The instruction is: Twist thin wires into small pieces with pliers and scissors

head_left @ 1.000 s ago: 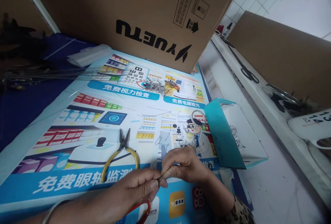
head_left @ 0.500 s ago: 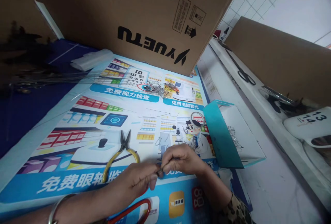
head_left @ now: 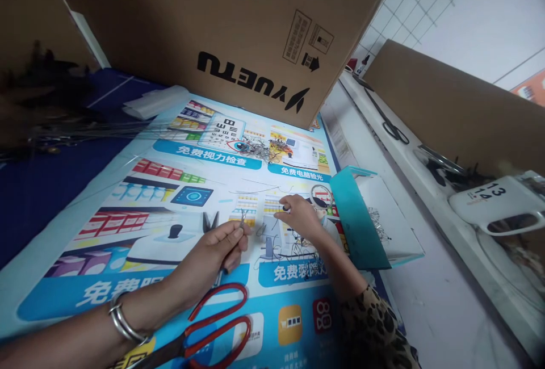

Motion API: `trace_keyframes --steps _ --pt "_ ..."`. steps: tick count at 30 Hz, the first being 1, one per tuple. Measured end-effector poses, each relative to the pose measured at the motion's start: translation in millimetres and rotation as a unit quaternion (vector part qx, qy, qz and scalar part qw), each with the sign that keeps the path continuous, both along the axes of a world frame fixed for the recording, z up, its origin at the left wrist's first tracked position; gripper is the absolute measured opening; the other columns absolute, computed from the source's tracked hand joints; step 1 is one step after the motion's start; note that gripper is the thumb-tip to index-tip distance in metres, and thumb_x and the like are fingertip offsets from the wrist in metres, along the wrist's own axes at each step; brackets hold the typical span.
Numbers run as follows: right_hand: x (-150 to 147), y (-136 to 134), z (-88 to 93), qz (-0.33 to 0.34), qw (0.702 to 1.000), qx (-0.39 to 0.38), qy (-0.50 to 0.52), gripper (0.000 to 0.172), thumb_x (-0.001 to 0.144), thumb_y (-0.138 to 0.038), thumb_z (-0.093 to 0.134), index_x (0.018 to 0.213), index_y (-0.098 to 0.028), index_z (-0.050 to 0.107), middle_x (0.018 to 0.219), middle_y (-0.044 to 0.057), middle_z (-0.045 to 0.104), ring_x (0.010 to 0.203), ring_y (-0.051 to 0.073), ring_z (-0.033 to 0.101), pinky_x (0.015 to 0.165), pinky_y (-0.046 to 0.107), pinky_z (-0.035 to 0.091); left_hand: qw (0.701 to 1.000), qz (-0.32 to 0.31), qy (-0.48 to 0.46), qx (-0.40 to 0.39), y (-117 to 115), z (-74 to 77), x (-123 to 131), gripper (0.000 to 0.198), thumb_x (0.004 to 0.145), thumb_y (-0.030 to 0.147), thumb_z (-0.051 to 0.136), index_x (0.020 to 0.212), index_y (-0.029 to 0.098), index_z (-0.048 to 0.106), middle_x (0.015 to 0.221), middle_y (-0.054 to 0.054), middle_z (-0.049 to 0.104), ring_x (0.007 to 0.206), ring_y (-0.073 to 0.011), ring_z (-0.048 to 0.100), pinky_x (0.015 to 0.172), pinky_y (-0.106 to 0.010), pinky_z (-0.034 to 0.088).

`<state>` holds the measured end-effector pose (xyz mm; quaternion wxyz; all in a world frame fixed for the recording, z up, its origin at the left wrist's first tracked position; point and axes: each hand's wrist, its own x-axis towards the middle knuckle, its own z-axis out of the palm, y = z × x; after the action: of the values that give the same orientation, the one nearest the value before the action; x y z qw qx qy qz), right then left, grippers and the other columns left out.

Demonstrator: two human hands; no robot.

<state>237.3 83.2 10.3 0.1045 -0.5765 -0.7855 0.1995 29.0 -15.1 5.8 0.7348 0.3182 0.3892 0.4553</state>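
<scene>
My left hand (head_left: 223,247) is closed in a pinch on a small bundle of thin wires (head_left: 243,218), whose ends stick up above the fingertips. Above the printed sheet, my right hand (head_left: 300,217) has its thumb and forefinger apart, close to a long thin wire (head_left: 255,191). Bent wire pieces (head_left: 298,251) lie scattered below the right wrist. Pliers (head_left: 210,221) lie behind my left hand, with only the dark jaws plainly showing. Nearest me are scissors (head_left: 217,323) with red handles, partly beside my left forearm.
A large cardboard box (head_left: 238,28) stands at the back, with a tangled wire pile (head_left: 255,147) before it. At right is an open teal box (head_left: 361,227) holding wire bits. A metal ring (head_left: 322,196) lies nearby. A white mug (head_left: 489,204) stands on the ledge.
My hands were together and have parted. My right hand has moved away from me, toward the long wire. My left hand has risen slightly with the wire bundle, and more of the scissors shows.
</scene>
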Motion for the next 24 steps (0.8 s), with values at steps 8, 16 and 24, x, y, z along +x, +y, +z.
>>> trace_keyframes --steps 8,16,24 --pt "-14.1 4.2 0.4 0.037 0.99 0.006 -0.138 0.013 0.087 -0.021 0.047 0.087 -0.018 0.06 0.09 0.004 0.062 0.084 0.013 0.055 0.071 0.022 0.037 1.0 -0.007 -0.003 -0.002 1.8 -2.0 -2.7 0.024 0.086 0.041 0.049 0.087 0.018 0.057 0.062 0.004 0.047 0.045 -0.0063 0.035 0.045 -0.021 0.03" --pt "-27.1 0.4 13.1 0.055 0.967 0.006 -0.25 0.018 0.084 -0.011 0.043 0.093 -0.014 0.059 0.091 0.011 0.063 0.085 0.02 0.059 0.072 0.028 0.041 1.0 -0.028 0.0 0.005 2.8 -5.6 -3.2 0.025 0.087 0.04 0.048 0.086 0.017 0.057 0.06 0.003 0.049 0.045 -0.0073 0.035 0.046 -0.023 0.029" --pt "-50.8 -4.4 14.9 0.052 0.95 0.021 -0.308 0.026 0.077 -0.004 0.044 0.1 -0.01 0.056 0.096 0.017 0.062 0.089 0.027 0.061 0.073 0.035 0.047 0.999 -0.026 -0.009 0.023 1.3 -6.1 -3.2 0.025 0.088 0.04 0.047 0.091 0.017 0.057 0.063 0.003 0.053 0.046 -0.0073 0.037 0.047 -0.023 0.027"
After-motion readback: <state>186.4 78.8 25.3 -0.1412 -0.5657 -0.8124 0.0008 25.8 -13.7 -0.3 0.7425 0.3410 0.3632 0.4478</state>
